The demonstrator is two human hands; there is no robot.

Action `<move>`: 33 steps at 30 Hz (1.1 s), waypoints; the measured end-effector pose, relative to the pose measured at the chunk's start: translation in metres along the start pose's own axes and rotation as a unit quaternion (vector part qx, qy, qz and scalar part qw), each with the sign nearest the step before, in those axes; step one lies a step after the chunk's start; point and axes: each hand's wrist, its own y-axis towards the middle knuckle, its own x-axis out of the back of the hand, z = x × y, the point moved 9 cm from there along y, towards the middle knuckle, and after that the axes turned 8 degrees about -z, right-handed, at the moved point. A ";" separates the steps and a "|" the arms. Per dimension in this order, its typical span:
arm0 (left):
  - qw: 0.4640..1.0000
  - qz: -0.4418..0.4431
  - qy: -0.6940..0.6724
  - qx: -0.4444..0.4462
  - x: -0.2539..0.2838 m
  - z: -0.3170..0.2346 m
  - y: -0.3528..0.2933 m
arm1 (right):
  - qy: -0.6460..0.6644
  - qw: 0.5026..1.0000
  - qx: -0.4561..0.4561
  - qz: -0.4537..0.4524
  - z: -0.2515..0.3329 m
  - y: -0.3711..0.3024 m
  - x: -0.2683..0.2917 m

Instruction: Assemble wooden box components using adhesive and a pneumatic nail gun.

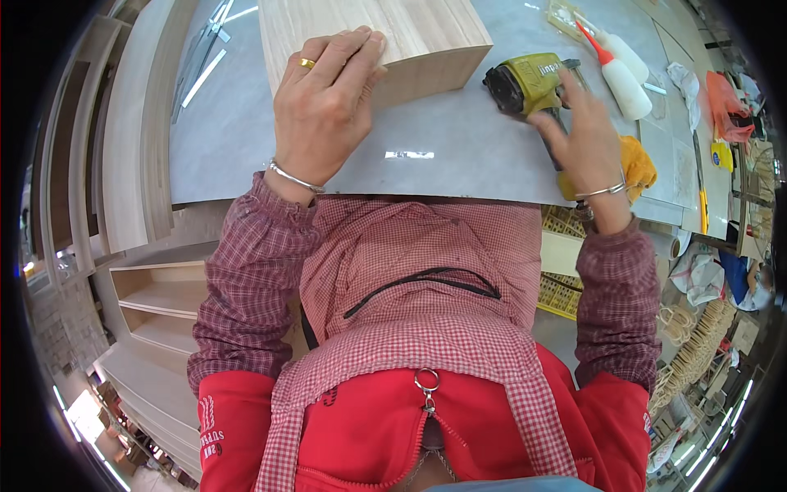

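Observation:
A pale wooden box (430,72) with a visible front edge lies on the grey table (459,156) at the top middle. My left hand (328,102), a gold ring on one finger, is closed over its near left edge with the fingertips on the top face. To the right rests a yellow-green and black nail gun (533,82), its handle partly hidden. Right beside that handle is my right hand (584,135), thumb and fingers apart. Whether it touches the tool cannot be made out.
White glue bottles stand behind the nail gun, one with a red nozzle (602,56). A yellow cloth (638,168) lies by my right wrist. Long wooden boards (135,139) stack at the left, near metal strips (203,78). A wooden shelf unit (160,287) sits lower left.

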 end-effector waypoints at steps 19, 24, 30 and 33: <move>1.000 0.000 -0.002 -0.009 -0.002 0.001 0.000 | 0.524 0.848 -0.075 0.029 0.047 0.068 -0.035; 1.000 -0.002 -0.013 -0.009 -0.001 0.001 0.000 | 0.524 0.849 -0.061 0.007 0.046 0.068 -0.034; 1.000 -0.003 -0.012 -0.008 -0.002 0.003 -0.001 | 0.507 0.860 -0.060 0.009 0.049 0.069 -0.033; 1.000 -0.003 -0.007 -0.012 -0.002 0.001 0.000 | 0.513 0.856 -0.060 0.006 0.048 0.069 -0.033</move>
